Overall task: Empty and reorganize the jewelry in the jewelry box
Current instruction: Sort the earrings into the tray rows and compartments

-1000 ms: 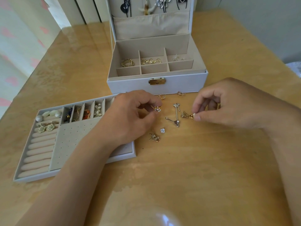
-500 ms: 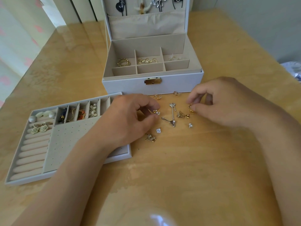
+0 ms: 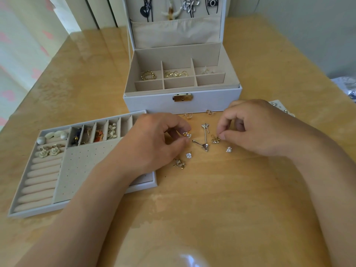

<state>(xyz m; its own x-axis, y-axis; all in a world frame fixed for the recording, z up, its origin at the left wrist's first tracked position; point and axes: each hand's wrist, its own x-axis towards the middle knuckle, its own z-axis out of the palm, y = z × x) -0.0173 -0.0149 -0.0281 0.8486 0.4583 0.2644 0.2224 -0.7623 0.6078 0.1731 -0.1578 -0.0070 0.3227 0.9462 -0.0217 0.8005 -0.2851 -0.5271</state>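
Note:
A white jewelry box (image 3: 154, 104) stands open at the back, with gold rings (image 3: 148, 75) and gold earrings (image 3: 176, 74) in its rear compartments. Its removable tray (image 3: 81, 162) lies to the left on the table, holding flower earrings (image 3: 48, 151) and small pieces in its slots. Loose earrings lie between my hands, among them two silver pin earrings (image 3: 204, 138) and a white stud (image 3: 189, 155). My left hand (image 3: 154, 143) pinches a small gold pearl earring (image 3: 187, 135). My right hand (image 3: 260, 128) pinches a gold earring (image 3: 215, 140) that rests on the table.
Necklaces hang inside the box lid (image 3: 173, 8). A small card with studs (image 3: 281, 109) lies behind my right hand. A plastic packet (image 3: 346, 89) sits at the right edge. The wooden table (image 3: 212, 209) stretches toward me.
My right hand has shifted slightly down onto the gold earring by the silver pins. A small white stud shows on the table below that hand. My left hand keeps its earring.

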